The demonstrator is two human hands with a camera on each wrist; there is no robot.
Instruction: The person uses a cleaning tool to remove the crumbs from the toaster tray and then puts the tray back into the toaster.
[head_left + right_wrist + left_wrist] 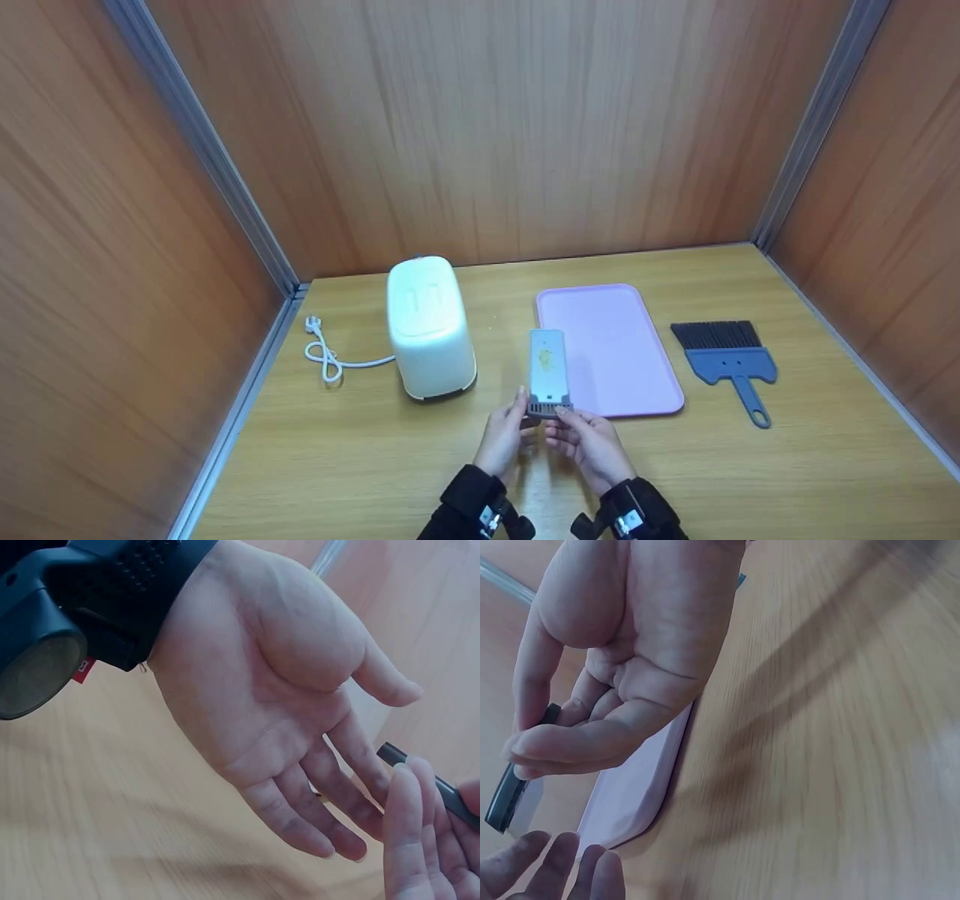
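Observation:
A crumb tray (549, 360), flat and pale blue with a dark slotted end, is held over the table with yellowish crumbs on it. My left hand (501, 441) pinches its dark end at the left corner; in the left wrist view the thumb and fingers close on the dark edge (507, 799). At the right corner is my right hand (596, 450). The right wrist view shows this right hand (277, 697) with relaxed fingers and the thumb lifted apart from the tray's dark edge (454, 802). Left of the hands stands a white toaster (427, 315).
A pink tray (622, 352) lies right of the crumb tray, which overlaps its left edge in the head view. Farther right is a blue brush (731, 364) with black bristles. The toaster's white cord and plug (322, 352) lie at the left. Wooden walls (525, 135) enclose the table.

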